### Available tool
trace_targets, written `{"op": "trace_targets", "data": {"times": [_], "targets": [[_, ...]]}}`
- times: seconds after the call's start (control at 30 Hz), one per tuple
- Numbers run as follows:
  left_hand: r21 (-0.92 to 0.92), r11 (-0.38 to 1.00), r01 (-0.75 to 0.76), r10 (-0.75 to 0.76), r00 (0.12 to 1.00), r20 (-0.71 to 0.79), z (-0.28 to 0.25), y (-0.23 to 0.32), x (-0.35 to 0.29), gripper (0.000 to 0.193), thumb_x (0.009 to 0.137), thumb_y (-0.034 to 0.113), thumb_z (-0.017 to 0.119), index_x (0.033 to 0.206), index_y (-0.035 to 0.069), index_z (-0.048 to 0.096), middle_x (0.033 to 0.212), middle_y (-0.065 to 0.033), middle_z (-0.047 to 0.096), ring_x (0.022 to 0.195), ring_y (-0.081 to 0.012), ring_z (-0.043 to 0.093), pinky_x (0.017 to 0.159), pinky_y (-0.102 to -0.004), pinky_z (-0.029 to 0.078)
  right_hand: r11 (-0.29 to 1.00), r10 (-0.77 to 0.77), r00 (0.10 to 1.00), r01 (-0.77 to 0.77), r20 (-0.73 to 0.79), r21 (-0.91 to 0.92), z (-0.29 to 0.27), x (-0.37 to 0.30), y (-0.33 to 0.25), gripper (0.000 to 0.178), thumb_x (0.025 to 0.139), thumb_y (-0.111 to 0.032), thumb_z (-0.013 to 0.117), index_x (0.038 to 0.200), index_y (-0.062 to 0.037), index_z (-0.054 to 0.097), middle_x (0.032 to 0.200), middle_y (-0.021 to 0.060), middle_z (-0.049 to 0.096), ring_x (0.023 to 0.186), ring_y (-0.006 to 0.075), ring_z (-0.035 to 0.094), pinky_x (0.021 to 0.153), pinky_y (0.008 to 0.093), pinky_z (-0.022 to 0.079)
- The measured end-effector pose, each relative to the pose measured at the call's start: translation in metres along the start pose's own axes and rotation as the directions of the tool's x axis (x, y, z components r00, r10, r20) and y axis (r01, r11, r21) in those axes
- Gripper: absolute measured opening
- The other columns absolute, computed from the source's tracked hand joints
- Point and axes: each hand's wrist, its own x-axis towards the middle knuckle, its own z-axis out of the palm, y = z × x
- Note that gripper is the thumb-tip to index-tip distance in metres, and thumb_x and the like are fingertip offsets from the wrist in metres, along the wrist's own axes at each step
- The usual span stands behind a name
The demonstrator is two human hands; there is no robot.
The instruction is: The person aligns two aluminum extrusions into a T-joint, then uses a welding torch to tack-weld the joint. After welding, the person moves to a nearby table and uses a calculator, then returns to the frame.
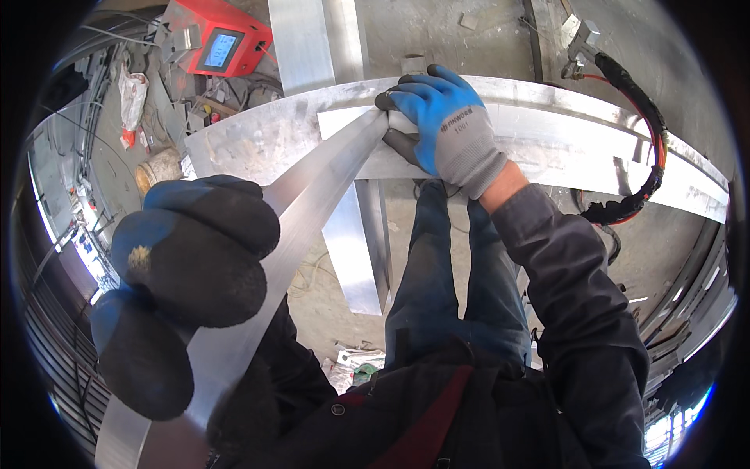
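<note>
Over the wide metal beam reached a long metal bar. The left hand curled around its nearer length; the right hand, half-closed, held its far end. A slack left grip could have tipped it, pinching the right hand.

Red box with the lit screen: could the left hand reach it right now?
Probably not: the left hand is gripping the long metal bar, and the red box sits farther ahead.

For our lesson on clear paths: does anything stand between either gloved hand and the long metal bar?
Nothing visible does: the left hand holds the long metal bar, and the right hand is right at its far end.
</note>
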Motion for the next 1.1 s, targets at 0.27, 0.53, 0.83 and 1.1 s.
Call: {"op": "trace_targets", "data": {"times": [0.27,0.53,0.83,1.1], "targets": [[0.009,1.000,-0.001,0.001,1.000,0.004,0.004,0.000,0.001,0.046,0.109,0.055,0.047,0.118,0.011,0.057,0.102,-0.0150,0.071,0.091,-0.0346,0.071,0.083,-0.0514,0.060,0.942,-0.035,0.976,0.105,-0.216,0.320,-0.016,-0.003,0.005,0.036,0.090,-0.022,0.077,0.124,-0.0122,0.076,0.119,0.0149,0.077,0.116,0.0335,0.072,0.107,0.0452,0.055],[0.015,1.000,-0.006,0.006,1.000,0.008,0.008,0.000,0.002,0.044,0.110,0.053,0.046,0.116,0.011,0.056,0.102,-0.0145,0.071,0.091,-0.0343,0.071,0.083,-0.0512,0.059,0.688,0.409,0.872,-0.103,-0.267,0.718,-0.041,-0.015,0.032,0.035,0.100,-0.012,0.071,0.133,-0.0031,0.074,0.118,0.0173,0.079,0.108,0.0257,0.076,0.097,0.0367,0.058],[0.009,1.000,-0.013,0.012,1.000,0.010,0.017,0.001,0.004,0.041,0.111,0.051,0.045,0.113,0.012,0.056,0.100,-0.0138,0.071,0.090,-0.0339,0.071,0.083,-0.0510,0.059,0.888,0.349,0.936,-0.345,-0.044,-0.303,-0.143,-0.004,0.241,0.046,0.105,-0.041,0.066,0.130,-0.0041,0.076,0.116,0.0179,0.080,0.104,0.0236,0.077,0.096,0.0353,0.058],[0.001,1.000,-0.013,0.013,1.000,0.012,0.024,0.002,0.007,0.039,0.111,0.050,0.044,0.111,0.012,0.056,0.100,-0.0133,0.072,0.090,-0.0336,0.071,0.083,-0.0508,0.059,0.362,0.911,0.257,-0.874,0.324,-0.324,-0.154,-0.049,0.376,0.044,0.096,-0.047,0.070,0.093,-0.0033,0.075,0.076,0.0101,0.072,0.058,0.0224,0.066,0.056,0.0412,0.049]]}}
